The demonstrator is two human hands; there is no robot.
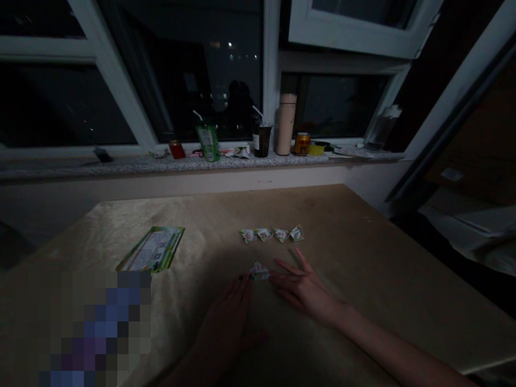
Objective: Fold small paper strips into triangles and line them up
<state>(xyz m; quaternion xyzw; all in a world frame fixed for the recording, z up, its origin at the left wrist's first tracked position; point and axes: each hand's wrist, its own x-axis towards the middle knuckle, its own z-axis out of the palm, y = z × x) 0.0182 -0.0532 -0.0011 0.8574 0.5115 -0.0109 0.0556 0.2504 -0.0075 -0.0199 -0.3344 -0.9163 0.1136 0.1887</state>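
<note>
A small triangular wrapped packet (259, 271), white with green and red print, lies on the table between my hands. My left hand (228, 317) rests low on its left side, fingers stretched flat and the thumb apart, with the fingertips at the packet's edge. From the right comes my right hand (308, 287), its fingers spread and one fingertip touching or nearly touching the packet. Farther back, several similar packets (264, 234) form a short row. A flat green and white printed bag (155, 249) lies to the left.
The brown-covered table (342, 231) meets a wall below a stone windowsill (141, 171). On the sill stand a green cup (208, 142), a dark drink cup (263, 141), a pink tall bottle (286, 124), a gold can (302, 144) and a red jar (176, 149). A blurred-out patch covers the lower left.
</note>
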